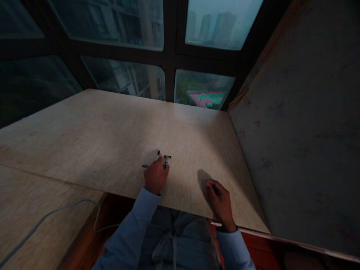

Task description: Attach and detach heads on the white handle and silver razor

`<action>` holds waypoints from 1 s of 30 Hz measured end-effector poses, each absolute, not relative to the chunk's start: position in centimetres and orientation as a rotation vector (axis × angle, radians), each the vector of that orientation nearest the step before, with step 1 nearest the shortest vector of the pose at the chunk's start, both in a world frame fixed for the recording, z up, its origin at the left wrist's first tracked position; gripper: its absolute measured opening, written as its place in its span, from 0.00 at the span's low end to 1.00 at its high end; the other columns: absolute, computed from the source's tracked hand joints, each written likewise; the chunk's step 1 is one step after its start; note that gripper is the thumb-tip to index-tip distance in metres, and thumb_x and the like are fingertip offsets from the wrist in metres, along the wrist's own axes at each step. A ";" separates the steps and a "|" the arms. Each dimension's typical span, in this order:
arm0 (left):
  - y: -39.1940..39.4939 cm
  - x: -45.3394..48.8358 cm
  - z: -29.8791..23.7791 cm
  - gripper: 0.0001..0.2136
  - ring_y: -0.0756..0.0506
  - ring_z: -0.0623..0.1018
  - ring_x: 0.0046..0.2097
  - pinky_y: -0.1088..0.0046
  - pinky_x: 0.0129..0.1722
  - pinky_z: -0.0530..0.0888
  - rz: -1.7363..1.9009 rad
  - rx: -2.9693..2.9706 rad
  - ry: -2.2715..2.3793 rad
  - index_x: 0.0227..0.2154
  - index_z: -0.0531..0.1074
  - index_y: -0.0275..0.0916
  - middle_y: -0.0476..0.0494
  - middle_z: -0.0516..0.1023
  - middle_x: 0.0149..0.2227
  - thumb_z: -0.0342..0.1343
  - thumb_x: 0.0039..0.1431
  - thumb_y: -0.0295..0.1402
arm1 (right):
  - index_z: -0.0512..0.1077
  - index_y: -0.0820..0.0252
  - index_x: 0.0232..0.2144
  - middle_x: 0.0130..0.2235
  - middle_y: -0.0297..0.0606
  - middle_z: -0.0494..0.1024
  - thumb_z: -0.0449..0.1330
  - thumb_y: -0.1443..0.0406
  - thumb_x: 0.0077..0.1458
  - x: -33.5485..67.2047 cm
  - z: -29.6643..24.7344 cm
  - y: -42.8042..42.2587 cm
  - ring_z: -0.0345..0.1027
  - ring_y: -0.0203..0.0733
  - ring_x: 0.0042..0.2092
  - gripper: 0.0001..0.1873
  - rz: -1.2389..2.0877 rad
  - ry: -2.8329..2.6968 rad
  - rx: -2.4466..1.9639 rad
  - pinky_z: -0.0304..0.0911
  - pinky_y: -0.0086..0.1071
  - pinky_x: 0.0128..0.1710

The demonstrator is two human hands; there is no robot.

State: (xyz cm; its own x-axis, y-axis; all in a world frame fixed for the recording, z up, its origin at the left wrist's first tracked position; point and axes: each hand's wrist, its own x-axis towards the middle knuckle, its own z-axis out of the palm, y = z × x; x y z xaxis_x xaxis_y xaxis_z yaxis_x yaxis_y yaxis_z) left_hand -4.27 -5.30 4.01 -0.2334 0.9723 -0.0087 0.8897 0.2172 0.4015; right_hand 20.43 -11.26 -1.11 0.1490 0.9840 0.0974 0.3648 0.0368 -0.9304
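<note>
My left hand (155, 176) is closed on a small black and silver thing with a T-shaped end (167, 157), low over the pale tabletop (118, 138). The fingers hide its middle, so its kind cannot be made out. To the left of the knuckles a short dark rod (145, 166) sticks out. Just beyond the fingertips shows a small dark round piece (158, 152). Whether these belong to the held thing, I cannot tell. My right hand (221, 198) is apart from it, near the front edge, with curled fingers drawn together and nothing visible in them.
Dark-framed windows (170, 56) stand behind the tabletop. A patterned wall panel (298, 142) borders it on the right. At the lower left, a grey cable (59, 210) runs over another pale surface (33, 202), with a gap beside my lap.
</note>
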 end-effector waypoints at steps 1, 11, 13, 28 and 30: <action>-5.2 -4.2 3.9 0.10 0.41 0.79 0.39 0.71 0.31 0.64 0.445 1.756 2.242 0.42 0.73 0.39 0.39 0.81 0.37 0.55 0.59 0.34 | 0.78 0.59 0.38 0.39 0.43 0.82 0.59 0.53 0.58 20.4 -1.1 -11.3 0.74 0.49 0.41 0.17 0.839 -1.382 -1.489 0.68 0.38 0.41; -6.8 -3.2 3.9 0.12 0.49 0.73 0.27 0.74 0.27 0.67 1.154 1.199 1.477 0.36 0.74 0.38 0.48 0.76 0.26 0.59 0.48 0.37 | 0.78 0.59 0.39 0.39 0.43 0.82 0.58 0.55 0.59 20.3 -1.1 -11.3 0.75 0.48 0.42 0.15 0.858 -1.416 -1.466 0.68 0.37 0.41; -7.4 -2.3 3.5 0.14 0.50 0.72 0.25 0.75 0.24 0.65 1.137 0.964 1.258 0.36 0.73 0.37 0.49 0.74 0.24 0.59 0.48 0.38 | 0.78 0.58 0.38 0.39 0.43 0.82 0.58 0.56 0.59 20.3 -1.0 -11.2 0.75 0.48 0.41 0.14 0.842 -1.415 -1.465 0.68 0.36 0.41; -7.6 2.0 0.8 0.17 0.57 0.63 0.16 0.80 0.13 0.54 1.132 0.600 0.810 0.41 0.63 0.39 0.52 0.73 0.29 0.57 0.47 0.34 | 0.78 0.59 0.36 0.35 0.39 0.80 0.59 0.56 0.57 19.5 -0.4 -10.7 0.72 0.43 0.37 0.14 0.905 -1.278 -1.472 0.66 0.33 0.38; -7.7 2.1 0.7 0.20 0.57 0.64 0.17 0.80 0.14 0.54 1.150 0.604 0.822 0.45 0.64 0.39 0.53 0.72 0.29 0.58 0.47 0.34 | 0.77 0.60 0.37 0.32 0.38 0.78 0.59 0.55 0.57 18.8 -0.1 -10.6 0.71 0.41 0.33 0.15 0.955 -1.202 -1.454 0.65 0.31 0.34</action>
State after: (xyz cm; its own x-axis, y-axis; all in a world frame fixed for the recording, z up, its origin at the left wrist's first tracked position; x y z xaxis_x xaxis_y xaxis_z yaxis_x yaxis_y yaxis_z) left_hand 2.14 -7.66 0.71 0.1827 0.9507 -0.2504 -0.5442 0.3099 0.7796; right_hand 18.80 -10.57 -0.09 0.2002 0.9796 0.0154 0.2066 -0.0268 -0.9781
